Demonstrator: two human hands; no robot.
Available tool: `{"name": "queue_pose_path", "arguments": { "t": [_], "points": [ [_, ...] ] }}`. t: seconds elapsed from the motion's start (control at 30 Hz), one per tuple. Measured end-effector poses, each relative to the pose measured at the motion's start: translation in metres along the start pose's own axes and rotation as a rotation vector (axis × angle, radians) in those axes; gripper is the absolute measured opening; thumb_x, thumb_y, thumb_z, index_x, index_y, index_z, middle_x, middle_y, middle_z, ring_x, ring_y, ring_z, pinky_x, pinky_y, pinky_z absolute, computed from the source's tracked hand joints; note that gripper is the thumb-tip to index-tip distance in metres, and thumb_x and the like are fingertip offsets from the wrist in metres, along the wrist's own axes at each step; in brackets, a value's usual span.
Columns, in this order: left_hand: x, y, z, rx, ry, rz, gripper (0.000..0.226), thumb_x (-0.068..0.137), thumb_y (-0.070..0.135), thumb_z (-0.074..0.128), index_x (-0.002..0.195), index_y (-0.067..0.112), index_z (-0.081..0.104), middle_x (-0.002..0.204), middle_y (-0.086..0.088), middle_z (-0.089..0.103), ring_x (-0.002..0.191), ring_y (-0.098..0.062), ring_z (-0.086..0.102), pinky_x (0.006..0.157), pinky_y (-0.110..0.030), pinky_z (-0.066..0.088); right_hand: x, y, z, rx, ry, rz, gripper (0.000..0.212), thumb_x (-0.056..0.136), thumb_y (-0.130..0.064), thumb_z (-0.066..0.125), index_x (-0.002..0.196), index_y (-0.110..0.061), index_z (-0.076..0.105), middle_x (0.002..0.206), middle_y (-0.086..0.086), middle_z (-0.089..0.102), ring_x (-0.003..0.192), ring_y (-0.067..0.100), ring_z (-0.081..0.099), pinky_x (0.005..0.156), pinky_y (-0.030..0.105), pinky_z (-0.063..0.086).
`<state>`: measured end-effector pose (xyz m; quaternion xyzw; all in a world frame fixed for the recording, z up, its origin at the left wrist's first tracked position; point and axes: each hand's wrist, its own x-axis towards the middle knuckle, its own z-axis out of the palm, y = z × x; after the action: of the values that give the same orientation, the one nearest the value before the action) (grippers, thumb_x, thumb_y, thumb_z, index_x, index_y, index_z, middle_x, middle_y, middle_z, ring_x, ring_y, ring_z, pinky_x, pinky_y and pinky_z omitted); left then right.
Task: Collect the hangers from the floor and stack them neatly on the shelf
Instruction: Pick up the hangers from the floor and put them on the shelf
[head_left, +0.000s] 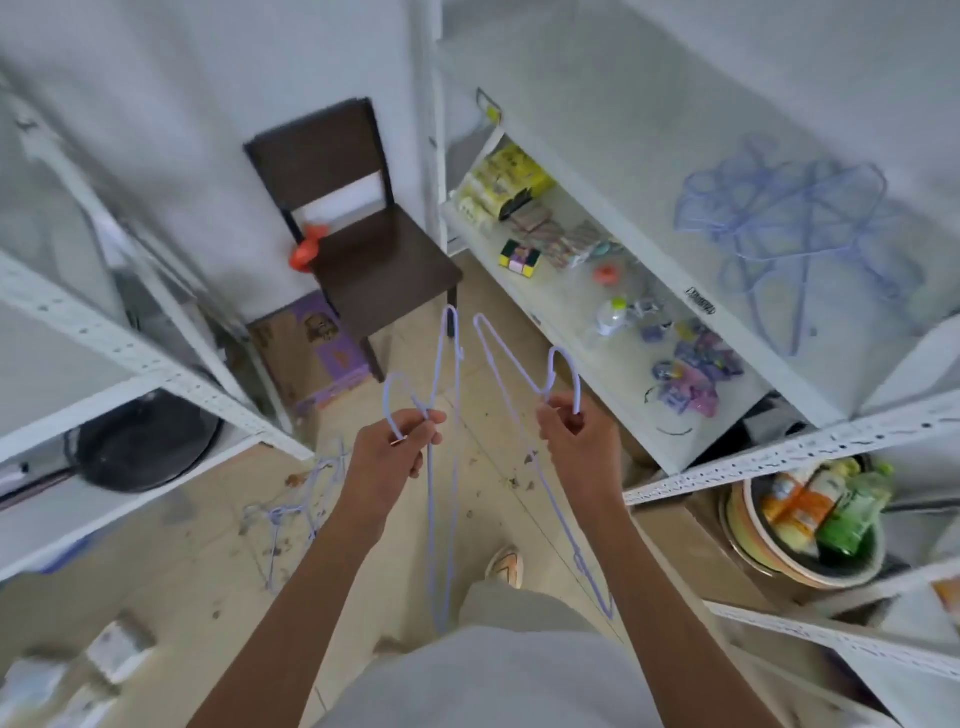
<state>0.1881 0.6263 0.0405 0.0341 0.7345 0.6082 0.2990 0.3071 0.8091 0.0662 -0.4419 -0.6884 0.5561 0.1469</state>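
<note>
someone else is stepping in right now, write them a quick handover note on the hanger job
Left hand: grips one lilac wire hanger at its hook; it hangs down in front of the body.
Right hand: grips a second lilac wire hanger at its hook.
Done: a loose pile of lilac hangers already lies on the upper white metal shelf at right, tangled rather than neat.
Left: a few lilac hangers on the tiled floor to the left still need collecting. Put the two held ones on the shelf, fetch the rest, then probably straighten the pile.
</note>
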Motion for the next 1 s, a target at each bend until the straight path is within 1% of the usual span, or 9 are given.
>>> {"name": "queue_pose_path", "arguments": {
  "t": [0.13, 0.3, 0.4, 0.5, 0.6, 0.77, 0.83, 0.93, 1.0],
  "points": [
    [0.034, 0.040, 0.034, 0.036, -0.018, 0.067, 0.024, 0.100, 0.004, 0.059, 0.095, 0.016, 0.079, 0.078, 0.006, 0.073, 0.053, -0.011, 0.047, 0.053, -0.022, 0.042, 0.039, -0.012, -0.016, 0.063, 0.071, -0.029, 0.005, 0.093, -0.018, 0.070, 0.090, -0.021, 0.072, 0.071, 0.008, 0.068, 0.059, 0.012, 0.056, 0.053, 0.020, 0.046],
    [0.069, 0.099, 0.076, 0.065, -0.126, 0.133, 0.030, 0.099, 0.009, 0.062, 0.086, 0.029, 0.081, 0.080, -0.002, 0.073, 0.055, -0.008, 0.047, 0.055, -0.021, 0.045, 0.078, -0.032, -0.036, 0.127, 0.153, 0.002, 0.003, 0.092, -0.019, 0.069, 0.092, -0.021, 0.071, 0.073, 0.003, 0.072, 0.068, 0.023, 0.066, 0.065, 0.036, 0.056],
    [0.099, 0.130, 0.102, 0.085, -0.222, 0.166, 0.029, 0.098, 0.009, 0.064, 0.085, 0.029, 0.081, 0.075, -0.001, 0.071, 0.054, -0.010, 0.046, 0.055, -0.022, 0.044, 0.100, -0.045, -0.047, 0.200, 0.203, 0.011, 0.006, 0.093, -0.012, 0.068, 0.089, -0.017, 0.070, 0.069, 0.002, 0.070, 0.063, 0.013, 0.063, 0.061, 0.022, 0.051],
    [0.137, 0.157, 0.124, 0.119, -0.319, 0.209, 0.015, 0.096, 0.010, 0.067, 0.089, 0.016, 0.080, 0.070, -0.007, 0.067, 0.054, -0.015, 0.044, 0.054, -0.027, 0.041, 0.121, -0.064, -0.053, 0.219, 0.265, -0.003, 0.011, 0.097, -0.013, 0.067, 0.086, -0.014, 0.067, 0.063, 0.001, 0.066, 0.057, 0.011, 0.059, 0.058, 0.017, 0.048],
    [0.176, 0.181, 0.141, 0.118, -0.380, 0.223, 0.024, 0.097, 0.006, 0.066, 0.088, 0.023, 0.081, 0.067, -0.005, 0.067, 0.055, -0.019, 0.042, 0.053, -0.029, 0.037, 0.137, -0.081, -0.057, 0.219, 0.364, 0.011, 0.015, 0.096, -0.016, 0.069, 0.082, -0.015, 0.065, 0.064, 0.010, 0.064, 0.057, 0.014, 0.057, 0.059, 0.025, 0.047],
    [0.219, 0.215, 0.168, 0.185, -0.516, 0.251, 0.022, 0.098, 0.007, 0.064, 0.091, 0.021, 0.080, 0.065, 0.010, 0.068, 0.053, -0.005, 0.049, 0.055, -0.020, 0.042, 0.161, -0.103, -0.073, 0.215, 0.558, 0.002, 0.020, 0.094, -0.022, 0.070, 0.076, -0.025, 0.061, 0.069, 0.009, 0.063, 0.067, 0.032, 0.063, 0.059, 0.048, 0.052],
    [0.225, 0.230, 0.181, 0.204, -0.625, 0.294, 0.020, 0.097, 0.007, 0.064, 0.092, 0.019, 0.079, 0.067, 0.009, 0.071, 0.053, 0.001, 0.054, 0.054, -0.013, 0.044, 0.171, -0.105, -0.086, 0.275, 0.676, -0.033, 0.022, 0.097, -0.017, 0.069, 0.077, -0.022, 0.062, 0.074, 0.004, 0.070, 0.071, 0.023, 0.068, 0.057, 0.043, 0.053],
    [0.238, 0.245, 0.204, 0.251, -0.734, 0.328, 0.017, 0.095, 0.006, 0.067, 0.090, 0.017, 0.079, 0.073, 0.006, 0.076, 0.060, 0.003, 0.063, 0.058, -0.008, 0.046, 0.187, -0.102, -0.110, 0.471, 0.828, -0.019, 0.021, 0.101, -0.008, 0.062, 0.085, 0.001, 0.050, 0.096, 0.008, 0.079, 0.077, 0.020, 0.071, 0.055, 0.031, 0.051],
    [0.248, 0.248, 0.221, 0.285, -0.758, 0.339, 0.020, 0.094, 0.005, 0.069, 0.087, 0.020, 0.080, 0.076, -0.002, 0.076, 0.067, -0.003, 0.066, 0.062, -0.013, 0.049, 0.198, -0.097, -0.127, 0.598, 0.894, -0.006, 0.017, 0.104, -0.008, 0.055, 0.088, -0.006, 0.048, 0.104, 0.012, 0.079, 0.076, 0.022, 0.070, 0.055, 0.030, 0.050]
  ]
}}
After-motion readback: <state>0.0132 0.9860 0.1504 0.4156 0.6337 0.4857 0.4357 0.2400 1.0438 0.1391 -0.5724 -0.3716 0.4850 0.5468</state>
